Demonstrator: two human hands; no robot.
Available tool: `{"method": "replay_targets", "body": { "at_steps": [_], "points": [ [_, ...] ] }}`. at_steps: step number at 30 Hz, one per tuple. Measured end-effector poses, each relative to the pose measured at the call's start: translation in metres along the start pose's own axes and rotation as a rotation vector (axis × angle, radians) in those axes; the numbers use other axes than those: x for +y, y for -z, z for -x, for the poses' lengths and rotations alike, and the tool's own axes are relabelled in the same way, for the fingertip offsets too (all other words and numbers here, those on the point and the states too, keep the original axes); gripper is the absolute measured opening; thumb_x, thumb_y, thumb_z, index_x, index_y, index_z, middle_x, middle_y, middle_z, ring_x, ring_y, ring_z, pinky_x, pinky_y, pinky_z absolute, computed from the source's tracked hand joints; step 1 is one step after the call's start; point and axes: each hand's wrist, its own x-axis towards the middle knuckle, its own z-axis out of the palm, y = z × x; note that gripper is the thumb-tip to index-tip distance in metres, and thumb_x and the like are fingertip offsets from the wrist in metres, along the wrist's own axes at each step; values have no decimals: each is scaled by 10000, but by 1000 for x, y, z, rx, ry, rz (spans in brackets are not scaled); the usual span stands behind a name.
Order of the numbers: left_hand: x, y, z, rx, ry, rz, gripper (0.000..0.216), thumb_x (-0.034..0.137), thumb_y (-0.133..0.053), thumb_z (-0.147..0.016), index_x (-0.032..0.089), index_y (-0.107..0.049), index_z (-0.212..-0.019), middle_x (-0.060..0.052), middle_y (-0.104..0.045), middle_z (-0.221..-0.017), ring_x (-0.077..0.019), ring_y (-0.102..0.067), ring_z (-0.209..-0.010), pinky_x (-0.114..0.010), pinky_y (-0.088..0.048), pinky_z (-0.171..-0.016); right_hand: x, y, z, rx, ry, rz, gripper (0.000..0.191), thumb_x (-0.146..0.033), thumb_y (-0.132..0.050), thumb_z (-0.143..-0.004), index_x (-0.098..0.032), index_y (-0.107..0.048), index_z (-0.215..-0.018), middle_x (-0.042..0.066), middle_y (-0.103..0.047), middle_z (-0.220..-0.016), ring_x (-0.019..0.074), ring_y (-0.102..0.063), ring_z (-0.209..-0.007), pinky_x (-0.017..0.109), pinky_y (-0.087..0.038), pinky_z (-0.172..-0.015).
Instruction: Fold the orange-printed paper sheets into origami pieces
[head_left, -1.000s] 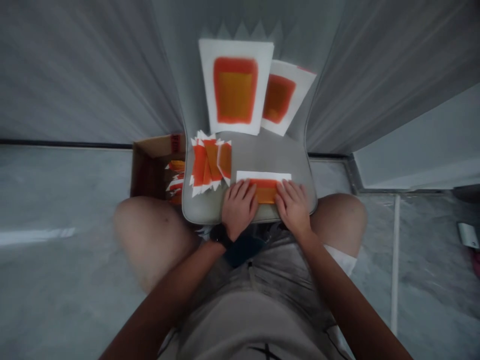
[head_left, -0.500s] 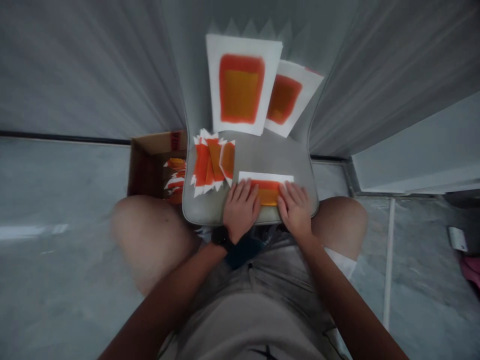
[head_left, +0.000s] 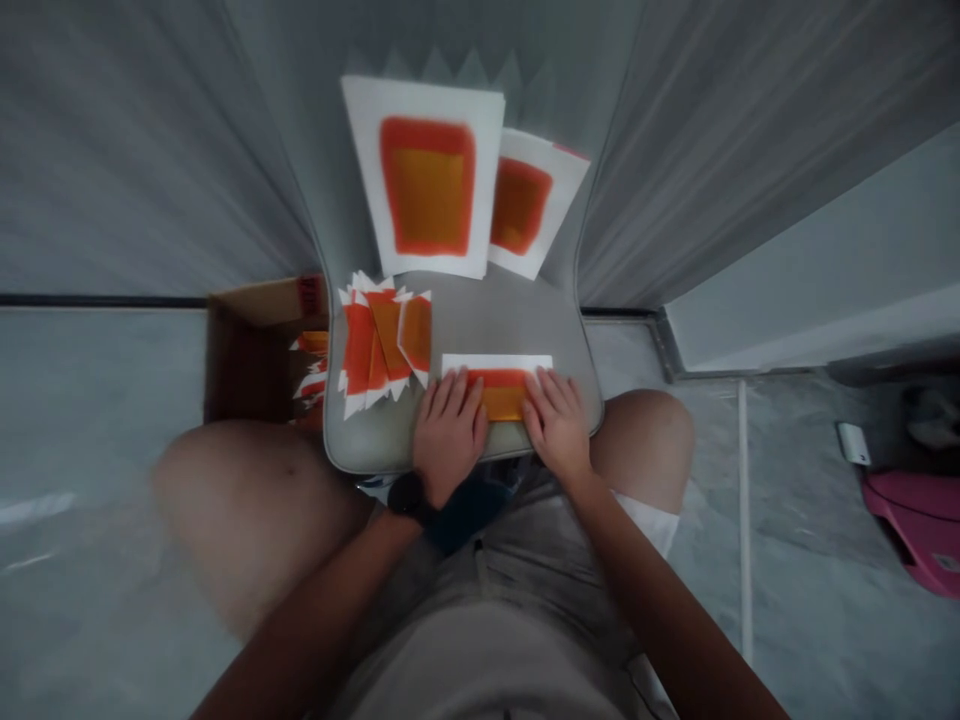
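A sheet of paper (head_left: 504, 396), folded into a band with white, red and orange stripes, lies flat near the front edge of the chair seat (head_left: 517, 310). My left hand (head_left: 452, 425) presses on its left end, palm down with fingers stretched. On its right end rests my right hand (head_left: 559, 420), also flat with the fingers extended. To the left of my left hand lies a fanned pile of folded red and orange papers (head_left: 375, 340) with pointed white corners.
Against the chair back lean white sheets (head_left: 427, 190) with a red-orange rectangle, and more such sheets (head_left: 525, 205) at their right. A cardboard box (head_left: 255, 305) holding folded papers stands left of the chair. Pink plastic object (head_left: 919, 530) on the floor, far right.
The view has shifted, so the chair and papers appear further left. Both hands stay on the folded paper, with little visible movement along it.
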Motion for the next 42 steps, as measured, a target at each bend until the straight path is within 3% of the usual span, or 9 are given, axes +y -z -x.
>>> {"method": "replay_targets", "body": {
  "at_steps": [7,14,18,23,28,31,36,39,42],
  "points": [
    [2,2,-1,-21,21,-11,538,281,-423,-1064,164,-496,-1584,-105,-480,-1639,-297,-425,-1552,-533,-328,-1298,-2,2,0,-26,0,29,490,-327,-417,-1087,-189,-571,-1531,123,-560,-1584,287,-460,-1522,562,-299,-1293],
    [3,3,-1,-41,16,-43,570,277,-380,-1079,80,-427,-1611,-145,-478,-1632,-291,-414,-1558,-511,-320,-1299,-4,7,2,-125,15,101,570,-367,-334,-1123,-135,-389,-1641,164,-400,-1689,310,-340,-1591,565,-286,-1292],
    [4,2,1,-33,14,-42,581,283,-366,-1084,82,-396,-1629,-156,-460,-1640,-296,-402,-1566,-526,-324,-1295,-7,13,4,-126,16,100,581,-400,-328,-1125,-141,-389,-1642,177,-384,-1694,322,-340,-1590,593,-285,-1285],
    [3,1,1,-41,18,-38,581,297,-345,-1093,81,-394,-1630,-152,-435,-1657,-297,-377,-1579,-519,-299,-1307,-42,17,6,-41,-32,82,586,-366,-313,-1123,-126,-358,-1656,187,-368,-1701,326,-271,-1620,636,-182,-1314],
    [2,1,1,-74,6,-16,583,274,-306,-1092,74,-377,-1636,-149,-382,-1685,-288,-330,-1601,-524,-270,-1322,-70,2,8,-160,70,-27,625,-446,-305,-1122,-126,-360,-1657,160,-378,-1702,301,-288,-1615,560,-251,-1323],
    [2,1,1,-75,11,-17,586,281,-300,-1095,67,-374,-1635,-154,-393,-1678,-283,-337,-1598,-520,-273,-1320,-55,1,15,-200,81,-12,687,-519,-288,-1117,-113,-314,-1671,166,-349,-1714,296,-270,-1623,539,-265,-1317],
    [-1,2,0,-55,-8,-24,584,279,-324,-1090,60,-382,-1629,-162,-415,-1667,-276,-353,-1591,-509,-274,-1323,-17,14,34,-110,-49,78,753,-553,-242,-1116,-49,-257,-1675,234,-339,-1700,343,-293,-1609,579,-284,-1287],
    [-5,3,3,-20,-33,-19,590,248,-349,-1075,80,-370,-1639,-161,-425,-1660,-284,-343,-1596,-545,-255,-1329,-12,15,39,-83,-75,102,753,-549,-253,-1116,-35,-278,-1666,254,-364,-1682,358,-315,-1598,593,-289,-1278],
    [1,5,10,-12,-147,13,586,208,-350,-1062,121,-380,-1640,-130,-436,-1661,-268,-315,-1607,-559,-225,-1342,-14,11,39,-85,-89,115,754,-540,-276,-1115,-11,-306,-1650,263,-364,-1679,362,-311,-1598,589,-272,-1289]
  ]
}}
